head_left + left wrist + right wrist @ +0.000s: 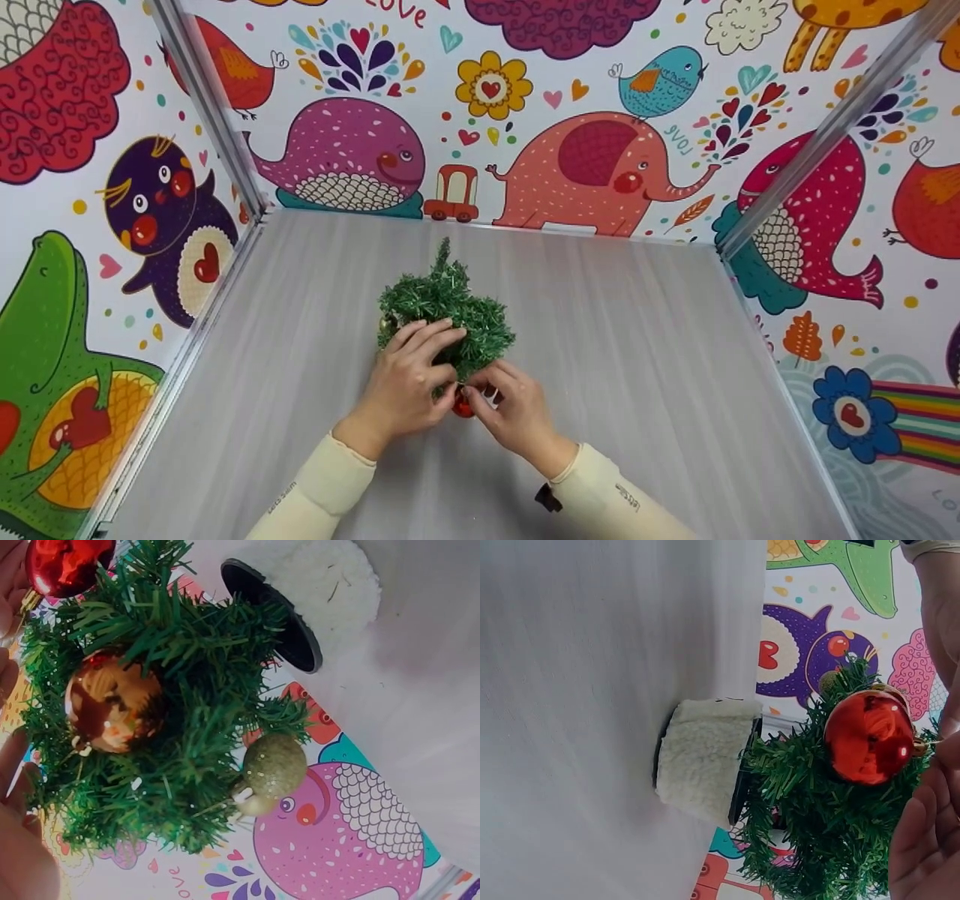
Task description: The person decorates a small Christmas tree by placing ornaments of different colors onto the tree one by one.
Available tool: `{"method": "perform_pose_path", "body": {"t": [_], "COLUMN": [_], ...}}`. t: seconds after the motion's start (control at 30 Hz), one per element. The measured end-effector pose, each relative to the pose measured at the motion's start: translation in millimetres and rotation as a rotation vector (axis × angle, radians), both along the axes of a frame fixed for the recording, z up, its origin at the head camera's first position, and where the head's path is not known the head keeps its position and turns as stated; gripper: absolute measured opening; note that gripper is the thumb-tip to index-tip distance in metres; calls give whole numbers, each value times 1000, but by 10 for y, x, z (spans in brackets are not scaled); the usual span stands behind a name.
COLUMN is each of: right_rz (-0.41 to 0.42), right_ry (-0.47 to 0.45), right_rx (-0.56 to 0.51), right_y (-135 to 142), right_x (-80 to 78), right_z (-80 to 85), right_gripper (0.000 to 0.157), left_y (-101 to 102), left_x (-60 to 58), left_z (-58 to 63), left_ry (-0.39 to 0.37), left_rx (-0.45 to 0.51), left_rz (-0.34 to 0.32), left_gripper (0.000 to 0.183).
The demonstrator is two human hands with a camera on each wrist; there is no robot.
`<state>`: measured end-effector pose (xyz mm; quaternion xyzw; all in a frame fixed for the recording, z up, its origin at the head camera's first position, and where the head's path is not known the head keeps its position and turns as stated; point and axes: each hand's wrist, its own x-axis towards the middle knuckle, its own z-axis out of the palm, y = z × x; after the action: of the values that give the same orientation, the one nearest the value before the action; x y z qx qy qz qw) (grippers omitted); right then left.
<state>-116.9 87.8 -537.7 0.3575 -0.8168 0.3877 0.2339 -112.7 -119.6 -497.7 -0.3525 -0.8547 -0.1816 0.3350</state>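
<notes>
A small green Christmas tree [487, 330] stands on the table in front of me. My left hand [405, 379] lies over its near side, with fingers on the branches and thumb and index finger closed at a lower sprig. Beside it, my right hand [517, 409] pinches at the top of a shiny red bauble [463, 405]. This bauble hangs by a gold cap [919, 748] against the branches in the right wrist view. A copper-coloured bauble [112, 709] and a glittery gold bauble [276, 765] hang on the tree in the left wrist view.
A fuzzy white pot [705, 757] with a black rim carries the tree. Grey wood-grain table [637, 360] spreads around it. Printed cartoon panels [337, 157] wall in the back and sides, with metal frame strips [217, 112] at the corners.
</notes>
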Motion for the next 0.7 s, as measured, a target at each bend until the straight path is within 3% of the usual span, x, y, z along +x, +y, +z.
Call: {"method": "perform_pose_path", "body": {"t": [0.13,0.47,0.7], "right_rz": [22,40,13], "right_ry": [-18,-10,109], "right_rx": [-13,-16,27], "right_y": [5,8,7], "right_x": [-1,-3,-30], "right_z": [1,-13,-33], "right_gripper": [4,10,13], "left_y": [2,15,8], "left_x": [0,-5,5], "left_z": [-20,-95,-156], "left_ry": [4,-11,72], "left_rx": [4,118,74], "left_rz": [1,-20,35], "left_gripper": [6,3,5]}}
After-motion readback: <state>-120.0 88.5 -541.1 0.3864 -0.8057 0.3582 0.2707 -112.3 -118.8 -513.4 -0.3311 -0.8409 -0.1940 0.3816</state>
